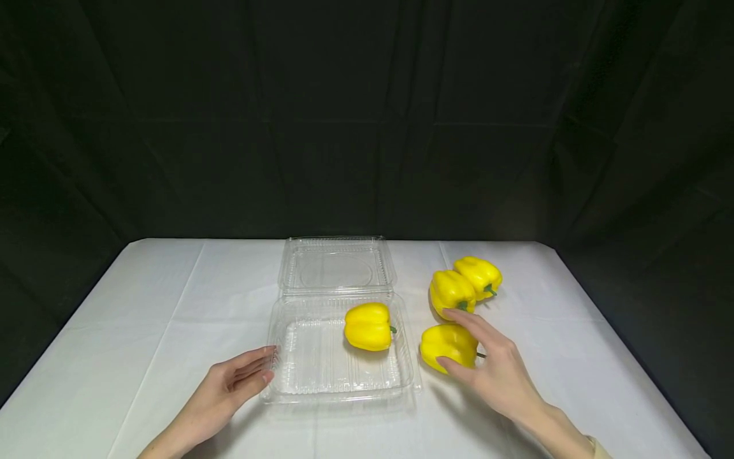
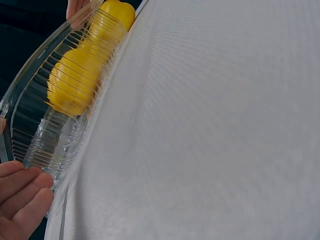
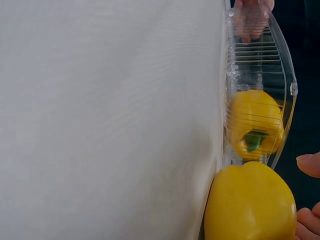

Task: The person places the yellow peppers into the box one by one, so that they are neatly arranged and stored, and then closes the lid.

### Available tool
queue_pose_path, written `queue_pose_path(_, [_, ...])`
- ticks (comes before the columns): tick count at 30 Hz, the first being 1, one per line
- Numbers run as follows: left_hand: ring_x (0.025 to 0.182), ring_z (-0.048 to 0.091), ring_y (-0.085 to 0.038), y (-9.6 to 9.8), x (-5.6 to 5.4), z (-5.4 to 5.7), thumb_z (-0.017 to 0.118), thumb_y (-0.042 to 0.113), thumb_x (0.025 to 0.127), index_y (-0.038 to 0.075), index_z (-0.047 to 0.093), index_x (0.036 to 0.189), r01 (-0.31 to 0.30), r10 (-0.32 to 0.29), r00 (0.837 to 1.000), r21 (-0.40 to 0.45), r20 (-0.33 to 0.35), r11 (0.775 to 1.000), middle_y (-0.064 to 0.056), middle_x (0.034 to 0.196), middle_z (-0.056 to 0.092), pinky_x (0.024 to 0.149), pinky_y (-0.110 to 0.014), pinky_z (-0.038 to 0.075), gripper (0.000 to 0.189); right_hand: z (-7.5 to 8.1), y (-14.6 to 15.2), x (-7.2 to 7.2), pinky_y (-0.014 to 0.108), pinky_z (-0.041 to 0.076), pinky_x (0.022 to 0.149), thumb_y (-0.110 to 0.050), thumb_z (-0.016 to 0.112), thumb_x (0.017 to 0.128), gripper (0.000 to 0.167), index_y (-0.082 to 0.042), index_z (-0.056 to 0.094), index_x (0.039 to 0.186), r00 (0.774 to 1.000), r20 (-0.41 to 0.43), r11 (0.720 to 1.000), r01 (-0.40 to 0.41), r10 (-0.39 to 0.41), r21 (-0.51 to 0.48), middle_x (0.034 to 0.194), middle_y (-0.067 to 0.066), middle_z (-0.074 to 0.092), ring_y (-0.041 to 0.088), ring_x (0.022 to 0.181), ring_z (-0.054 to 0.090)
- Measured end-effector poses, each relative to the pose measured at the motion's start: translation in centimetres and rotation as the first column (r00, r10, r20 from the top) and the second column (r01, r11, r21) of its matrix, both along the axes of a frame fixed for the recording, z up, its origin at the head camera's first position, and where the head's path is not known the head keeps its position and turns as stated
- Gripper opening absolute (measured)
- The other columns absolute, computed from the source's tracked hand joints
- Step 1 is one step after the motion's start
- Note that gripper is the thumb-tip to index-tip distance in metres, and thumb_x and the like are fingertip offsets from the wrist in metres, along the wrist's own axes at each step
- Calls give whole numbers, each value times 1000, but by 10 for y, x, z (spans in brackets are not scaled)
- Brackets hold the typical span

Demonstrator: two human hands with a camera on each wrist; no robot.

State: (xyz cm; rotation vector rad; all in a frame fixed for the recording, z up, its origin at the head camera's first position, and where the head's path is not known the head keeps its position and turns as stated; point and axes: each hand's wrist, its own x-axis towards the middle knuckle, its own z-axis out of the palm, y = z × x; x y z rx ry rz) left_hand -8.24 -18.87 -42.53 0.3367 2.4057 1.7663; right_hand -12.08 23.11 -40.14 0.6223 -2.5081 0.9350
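A clear plastic clamshell container (image 1: 312, 398) lies open with its lid (image 1: 335, 258) folded back on the far side. One yellow bell pepper (image 1: 367, 327) lies in the right part of its base. My left hand (image 1: 220, 389) is at the base's left side, its fairly straight fingers at the wall. Another yellow bell pepper (image 1: 447, 345) rests on the cloth just right of the container. Over it hovers my right hand (image 1: 497, 370), thumb and fingers spread to either side; in the right wrist view a gap shows between thumb and pepper (image 3: 252, 205).
Behind the right hand lie two more bell peppers, one nearer (image 1: 450, 292) and one farther (image 1: 478, 275), side by side. A white cloth (image 1: 143, 325) covers the table. Black curtains (image 1: 344, 121) enclose the back and sides.
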Motion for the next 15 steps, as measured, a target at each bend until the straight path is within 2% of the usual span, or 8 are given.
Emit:
queue_pose_path(3, [133, 51, -38, 0, 0, 1, 63, 22, 100, -3, 52, 141, 0, 0, 1000, 0, 3, 1000, -21, 146, 52, 97, -20, 49, 49, 0, 3, 1, 3, 33, 103, -9, 94, 66, 76, -14, 61, 134, 1000, 3, 1000, 4, -4, 2, 132, -1, 64, 9, 123, 56])
queue_pose_path(10, [133, 51, -37, 0, 0, 0, 63, 22, 100, -2, 52, 141, 2, -2, 1000, 0, 1, 1000, -20, 146, 52, 95, -12, 46, 49, -1, 7, 2, 2, 31, 103, -13, 94, 66, 79, -20, 59, 137, 1000, 7, 1000, 20, -20, 12, 132, 0, 64, 10, 123, 57])
queue_pose_path(15, [133, 51, -37, 0, 0, 0, 63, 21, 100, -3, 52, 140, 4, -4, 1000, 2, -14, 1000, -20, 145, 53, 95, -12, 46, 48, -3, 12, 3, 2, 30, 103, -15, 95, 66, 79, -16, 60, 136, 999, 5, 999, 37, -37, 16, 134, -3, 63, 5, 126, 54])
